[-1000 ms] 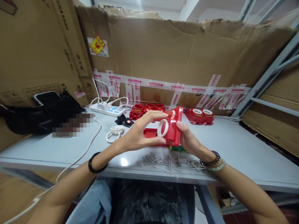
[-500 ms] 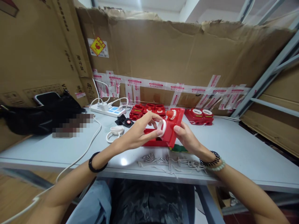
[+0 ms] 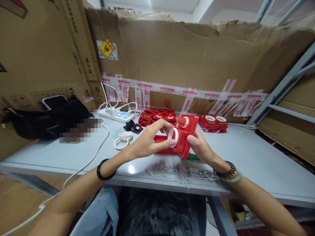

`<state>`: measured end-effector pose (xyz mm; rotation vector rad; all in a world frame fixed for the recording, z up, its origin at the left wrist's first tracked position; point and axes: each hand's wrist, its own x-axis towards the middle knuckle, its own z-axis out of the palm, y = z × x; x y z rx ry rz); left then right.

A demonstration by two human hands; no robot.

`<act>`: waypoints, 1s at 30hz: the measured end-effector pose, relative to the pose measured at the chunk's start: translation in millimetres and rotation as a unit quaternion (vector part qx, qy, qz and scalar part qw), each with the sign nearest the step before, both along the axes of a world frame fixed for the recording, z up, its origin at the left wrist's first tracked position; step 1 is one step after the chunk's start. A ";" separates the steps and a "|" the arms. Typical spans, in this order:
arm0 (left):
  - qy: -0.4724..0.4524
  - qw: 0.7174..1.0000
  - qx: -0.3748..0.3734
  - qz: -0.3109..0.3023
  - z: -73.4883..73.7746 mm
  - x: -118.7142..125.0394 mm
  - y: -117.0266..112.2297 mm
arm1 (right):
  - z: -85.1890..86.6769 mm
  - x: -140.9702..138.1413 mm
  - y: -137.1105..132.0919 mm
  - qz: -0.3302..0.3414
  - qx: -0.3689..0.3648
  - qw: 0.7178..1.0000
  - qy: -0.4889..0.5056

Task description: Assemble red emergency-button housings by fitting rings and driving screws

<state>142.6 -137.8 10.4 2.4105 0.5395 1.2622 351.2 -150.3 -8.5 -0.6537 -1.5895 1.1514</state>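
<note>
My right hand [image 3: 202, 146] grips a red plastic housing cover [image 3: 184, 144] by its right edge, holding it tilted above the table. An orange-red knob with a white collar [image 3: 183, 122] sticks out of the cover's upper part. Thumb and fingers of my left hand [image 3: 154, 139] are closed round a white ring [image 3: 173, 137] at the cover's opening. Below and behind the cover lies a red open box [image 3: 163, 149], partly hidden by my hands. A green-handled tool [image 3: 193, 157] lies under my right hand, mostly covered.
Several screws [image 3: 169, 167] and loose strings lie near the front edge. White rings [image 3: 122, 140], black square parts [image 3: 133, 127] and a power strip [image 3: 115, 115] are to the left. Red housings [image 3: 157, 116] and ringed red units [image 3: 213, 123] stand at the back. A black bag [image 3: 49, 119] sits far left.
The whole view has shifted slightly, with things now a little further right. Both hands still hold the cover and ring, and the cover faces the camera slightly more.
</note>
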 end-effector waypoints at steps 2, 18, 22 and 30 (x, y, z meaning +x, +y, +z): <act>-0.013 0.999 0.042 -0.007 0.6 0.2 -0.2 | 0.4 0.2 -0.4 0.002 -0.024 1.000 -0.001; 0.030 0.996 0.082 0.018 -4.5 0.0 2.8 | -1.5 -1.4 2.6 -0.008 -0.039 0.999 0.004; 0.035 0.985 0.169 -0.006 -4.1 -0.5 0.3 | 2.2 -3.5 -1.4 -0.009 -0.099 0.995 0.014; 0.092 0.928 0.362 0.012 -6.8 1.4 -0.5 | 10.5 -2.5 -3.1 0.089 -0.352 0.931 -0.049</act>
